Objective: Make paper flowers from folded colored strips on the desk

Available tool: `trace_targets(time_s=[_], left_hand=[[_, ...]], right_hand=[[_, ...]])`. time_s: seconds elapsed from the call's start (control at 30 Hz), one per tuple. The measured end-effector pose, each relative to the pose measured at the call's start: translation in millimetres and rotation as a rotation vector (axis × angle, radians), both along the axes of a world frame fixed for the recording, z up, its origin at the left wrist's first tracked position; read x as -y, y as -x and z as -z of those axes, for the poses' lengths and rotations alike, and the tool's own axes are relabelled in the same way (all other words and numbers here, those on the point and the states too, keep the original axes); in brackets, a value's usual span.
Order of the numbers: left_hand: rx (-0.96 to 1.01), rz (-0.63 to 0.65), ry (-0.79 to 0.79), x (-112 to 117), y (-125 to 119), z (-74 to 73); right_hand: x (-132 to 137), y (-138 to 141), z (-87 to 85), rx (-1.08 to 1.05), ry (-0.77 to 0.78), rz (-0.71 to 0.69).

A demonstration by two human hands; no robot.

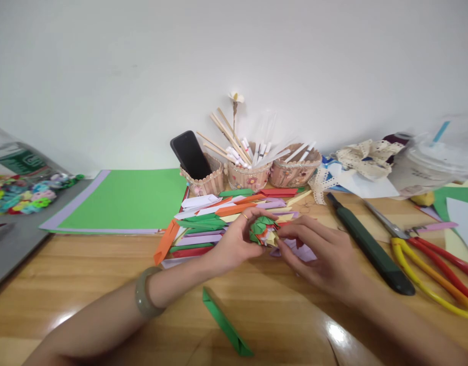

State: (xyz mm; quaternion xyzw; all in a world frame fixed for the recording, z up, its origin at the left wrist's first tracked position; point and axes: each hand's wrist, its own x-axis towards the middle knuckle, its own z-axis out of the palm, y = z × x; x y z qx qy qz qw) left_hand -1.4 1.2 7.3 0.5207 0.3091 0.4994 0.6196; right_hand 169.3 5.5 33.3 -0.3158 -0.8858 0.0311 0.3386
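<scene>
My left hand (237,241) and my right hand (317,254) meet over the wooden table (104,300), both closed round a small folded paper piece (264,231) of green, red and yellow. The left fingers curl over its left side; a ring shows on one finger and a pale bangle on the wrist. My right fingertips pinch its right edge. Just behind lies a pile of folded paper strips (214,218) in several colours. One loose green folded strip (226,323) rests on the table in front of my arms.
Three small stick baskets (252,175) at the back hold a phone (190,155), sticks and pens. A green sheet (123,201) lies left. To the right are a dark utility knife (371,249), yellow and red scissors (435,269), lace and a plastic cup (428,168).
</scene>
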Motion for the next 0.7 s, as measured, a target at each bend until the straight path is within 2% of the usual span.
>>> trace_targets(time_s=[0.2,0.3,0.37,0.53,0.7], left_hand=[[-0.029,-0.031,0.0,1,0,0.1],[-0.029,-0.048,0.006,1,-1,-0.4],[-0.03,-0.067,0.003,1,0,-0.5],[-0.003,-0.085,-0.019,0,0,0.3],[0.005,-0.077,-0.039,1,0,0.3]], right_hand=[[-1,-2,5.3,0.054,-0.262,0.011],[-2,-5,6.2,0.101,-0.311,-0.039],[-2,-6,4.6,0.066,-0.263,-0.052],[-1,-3,-4.5,-0.171,0.024,-0.075],[1,0,-9.7,-0.18,0.145,-0.074]])
